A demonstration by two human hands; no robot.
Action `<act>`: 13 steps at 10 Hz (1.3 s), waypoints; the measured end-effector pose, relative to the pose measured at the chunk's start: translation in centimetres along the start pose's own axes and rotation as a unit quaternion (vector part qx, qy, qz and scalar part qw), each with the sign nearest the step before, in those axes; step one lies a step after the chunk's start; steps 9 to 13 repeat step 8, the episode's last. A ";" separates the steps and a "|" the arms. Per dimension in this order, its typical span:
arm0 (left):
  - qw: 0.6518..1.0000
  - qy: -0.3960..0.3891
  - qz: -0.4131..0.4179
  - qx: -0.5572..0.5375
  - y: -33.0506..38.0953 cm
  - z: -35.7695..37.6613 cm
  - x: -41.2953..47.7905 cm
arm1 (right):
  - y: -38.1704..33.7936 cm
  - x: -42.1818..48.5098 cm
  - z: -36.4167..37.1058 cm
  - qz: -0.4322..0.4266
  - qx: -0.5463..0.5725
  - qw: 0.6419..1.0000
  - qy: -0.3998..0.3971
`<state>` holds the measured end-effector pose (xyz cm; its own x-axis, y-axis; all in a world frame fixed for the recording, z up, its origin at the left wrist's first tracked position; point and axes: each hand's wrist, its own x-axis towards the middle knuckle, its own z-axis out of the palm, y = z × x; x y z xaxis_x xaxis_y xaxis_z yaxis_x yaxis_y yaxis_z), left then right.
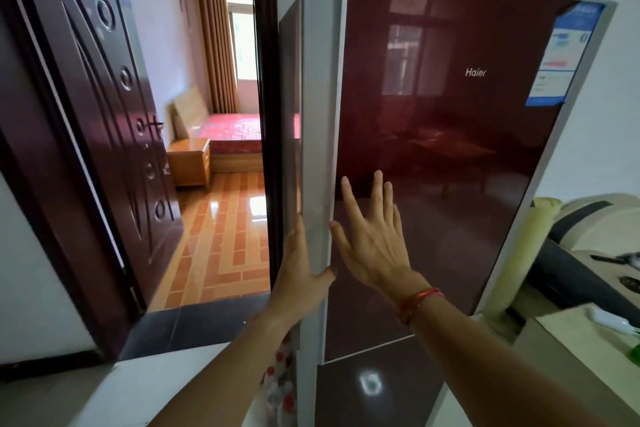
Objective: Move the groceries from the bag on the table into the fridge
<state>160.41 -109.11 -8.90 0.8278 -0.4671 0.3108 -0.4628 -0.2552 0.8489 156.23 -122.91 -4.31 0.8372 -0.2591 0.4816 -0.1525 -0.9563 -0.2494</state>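
Left hand [300,274] gripping fridge door [433,149] edge, right hand [372,236] fingers spread flat on it, wooden door [97,135] beside.

Bright daylight from the far window [242,42], glare patches on the glossy tiled floor [225,236], reflections on the fridge door [450,114], wide-angle bending at edges, motion blur lower right

glossy dark-red fridge door [433,114] with matt silvery edge trim [317,114]; glossy tiled floor [221,236].
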 end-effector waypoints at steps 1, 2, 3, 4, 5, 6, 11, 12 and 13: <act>1.000 0.000 -0.006 -0.006 -0.9 -0.3 2.0 | 0.1 1.4 1.0 0.003 -0.022 1.000 -0.003; 1.000 0.009 -0.013 -0.015 -1.2 -0.6 3.5 | 0.4 2.5 1.6 0.005 -0.037 0.999 -0.008; 1.000 0.016 -0.018 -0.007 -1.6 -0.5 4.7 | 0.4 3.2 2.0 0.003 -0.052 0.999 -0.013; 1.000 0.009 -0.013 0.005 -1.8 -0.4 5.1 | 0.4 3.5 2.4 0.003 -0.060 0.998 -0.011; 1.000 -0.009 -0.014 0.010 -2.3 -0.7 5.1 | 0.4 3.6 2.6 0.004 -0.063 0.998 -0.012; 0.999 -0.020 -0.017 0.023 -2.2 -1.4 5.0 | 0.4 3.4 1.9 0.003 -0.068 0.997 -0.032; 0.989 -0.006 0.027 0.144 -0.9 -3.2 3.8 | 0.1 3.2 -0.9 0.017 -0.063 0.995 -0.074; 0.989 -0.006 0.027 0.144 -0.9 -3.2 3.8 | 0.1 3.2 -0.9 0.017 -0.063 0.995 -0.074; 0.989 -0.006 0.027 0.144 -0.9 -3.2 3.8 | 0.1 3.2 -0.9 0.017 -0.063 0.995 -0.074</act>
